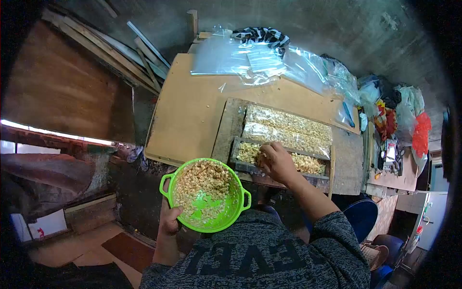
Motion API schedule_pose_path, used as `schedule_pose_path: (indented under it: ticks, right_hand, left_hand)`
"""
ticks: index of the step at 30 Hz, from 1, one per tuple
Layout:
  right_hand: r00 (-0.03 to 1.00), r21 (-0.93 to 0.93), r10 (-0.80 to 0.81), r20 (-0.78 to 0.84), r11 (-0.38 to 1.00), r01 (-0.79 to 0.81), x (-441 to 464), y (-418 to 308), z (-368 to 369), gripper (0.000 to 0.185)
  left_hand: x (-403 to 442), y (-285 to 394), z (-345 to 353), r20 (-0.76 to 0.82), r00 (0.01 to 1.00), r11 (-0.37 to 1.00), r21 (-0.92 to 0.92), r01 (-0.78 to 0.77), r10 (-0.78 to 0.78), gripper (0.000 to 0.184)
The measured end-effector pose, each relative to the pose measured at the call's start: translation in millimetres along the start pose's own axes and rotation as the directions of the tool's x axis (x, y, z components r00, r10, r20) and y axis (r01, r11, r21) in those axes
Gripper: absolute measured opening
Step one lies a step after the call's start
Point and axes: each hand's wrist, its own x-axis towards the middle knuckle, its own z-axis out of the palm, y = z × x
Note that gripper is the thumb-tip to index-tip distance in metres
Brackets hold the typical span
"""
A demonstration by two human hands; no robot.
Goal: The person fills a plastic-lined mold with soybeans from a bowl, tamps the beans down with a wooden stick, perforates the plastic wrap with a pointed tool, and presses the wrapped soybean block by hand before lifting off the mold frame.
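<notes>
A green two-handled basin with a crumbly, pale brown mixture in it is held by my left hand, thumb over its near left rim. My right hand is down on the mixture in the narrow front section of a wooden frame; its fingers are bent together, and what they hold is hidden. Behind that section, long rows of the same mixture lie under shiny clear plastic on a worn board.
A tan panel covers the table, with clear plastic sheets and a black-and-white bag along its back. Bags, one of them red, are at the right. Wooden planks lean at the upper left. A blue stool stands near my right arm.
</notes>
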Motion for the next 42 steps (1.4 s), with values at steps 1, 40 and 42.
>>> schedule_pose_path:
  ticks: [1, 40, 42]
  right_hand:
    - [1.0, 0.002, -0.006, -0.009, 1.0, 0.006, 0, -1, -1, 0.024]
    - [0.996, -0.087, 0.067, 0.052, 0.994, -0.062, -56, 49, -48, 0.027]
    - [0.996, -0.078, 0.092, -0.015, 0.993, -0.093, -61, 45, -57, 0.029]
  left_hand:
    - [1, 3, 4, -0.003, 1.0, 1.0, -0.008, -0.012, 0.012, 0.093]
    - [7, 6, 25, 0.006, 1.0, 0.999, 0.04, 0.008, -0.008, 0.092]
    - [7, 5, 26, 0.001, 1.0, 1.0, 0.03, 0.003, -0.003, 0.092]
